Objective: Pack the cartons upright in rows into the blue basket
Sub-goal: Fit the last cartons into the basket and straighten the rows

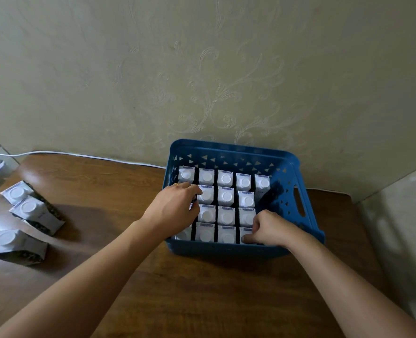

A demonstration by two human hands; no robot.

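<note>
The blue basket [297,191] stands on the wooden table against the wall. Several white-capped cartons [226,196] stand upright in rows inside it. The right column holds one carton at the back, with dark open space in front of it. My left hand [175,206] lies over the left column, its fingers curled on cartons there. My right hand [270,228] rests at the front right corner, fingers bent on the front row carton [246,234]. Whether either hand truly grips a carton is unclear.
Three more cartons [31,211] stand on the table at the far left. A white cable [85,156] runs along the wall behind. The table's right edge [363,215] lies just beyond the basket.
</note>
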